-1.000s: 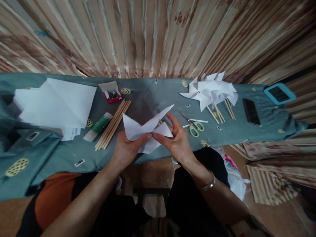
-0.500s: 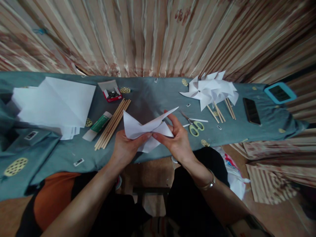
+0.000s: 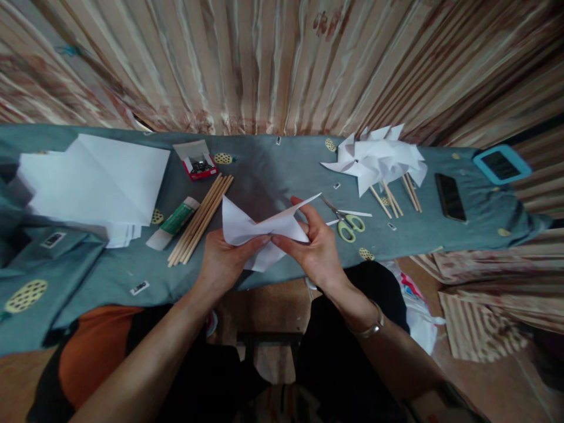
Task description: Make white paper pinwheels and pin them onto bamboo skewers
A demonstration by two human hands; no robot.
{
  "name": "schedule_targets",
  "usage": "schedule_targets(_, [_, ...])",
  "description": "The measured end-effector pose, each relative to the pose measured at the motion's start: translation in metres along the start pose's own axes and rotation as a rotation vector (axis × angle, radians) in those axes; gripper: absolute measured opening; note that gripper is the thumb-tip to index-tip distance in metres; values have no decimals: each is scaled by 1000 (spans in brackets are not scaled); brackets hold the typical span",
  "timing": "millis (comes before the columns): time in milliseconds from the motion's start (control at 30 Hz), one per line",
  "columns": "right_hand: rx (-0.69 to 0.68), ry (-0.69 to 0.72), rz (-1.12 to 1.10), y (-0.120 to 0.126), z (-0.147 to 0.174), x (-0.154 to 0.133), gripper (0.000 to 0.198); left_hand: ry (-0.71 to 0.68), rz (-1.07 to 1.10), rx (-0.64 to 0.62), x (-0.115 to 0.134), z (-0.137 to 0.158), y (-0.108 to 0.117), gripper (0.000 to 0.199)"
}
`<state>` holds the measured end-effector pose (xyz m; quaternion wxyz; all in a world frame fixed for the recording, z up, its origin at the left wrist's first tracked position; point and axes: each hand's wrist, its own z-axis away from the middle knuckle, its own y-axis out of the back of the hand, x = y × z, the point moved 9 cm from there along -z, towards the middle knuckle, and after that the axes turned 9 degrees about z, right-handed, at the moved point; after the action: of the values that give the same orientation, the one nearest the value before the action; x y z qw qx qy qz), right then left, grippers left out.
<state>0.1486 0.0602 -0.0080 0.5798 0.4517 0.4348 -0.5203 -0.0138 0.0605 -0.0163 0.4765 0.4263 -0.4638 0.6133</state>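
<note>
A white paper pinwheel (image 3: 247,226), its points folded inward, is held over the near edge of the table between my two hands. My left hand (image 3: 224,258) grips its left side, the thumb pressed at the middle. My right hand (image 3: 317,247) pinches the right side, thumb meeting the left thumb at the centre and index finger raised behind a paper point. The fingers under the paper are hidden. To the left lie several wooden sticks (image 3: 201,220); to the right, green-handled scissors (image 3: 346,222) rest beside thin white paper strips.
Finished-looking pinwheels (image 3: 374,158) on sticks lie at the back right, near a dark phone (image 3: 449,197) and a blue-framed device (image 3: 502,164). On the left are white paper sheets (image 3: 101,182), a green-and-white box (image 3: 174,223) and a red box (image 3: 200,167) of small metal pieces.
Both hands stay closed on the paper pinwheel, with the thumbs together at its centre. Its upper right point has tilted slightly lower; the camera view has shifted a little.
</note>
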Motion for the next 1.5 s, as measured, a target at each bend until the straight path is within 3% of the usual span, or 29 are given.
schedule_targets(567, [22, -10, 18, -1, -7, 10, 67, 32, 1, 17, -12, -6, 3, 20])
schedule_targets(1500, [-27, 41, -1, -4, -14, 13, 53, 129, 87, -11, -24, -3, -1, 34])
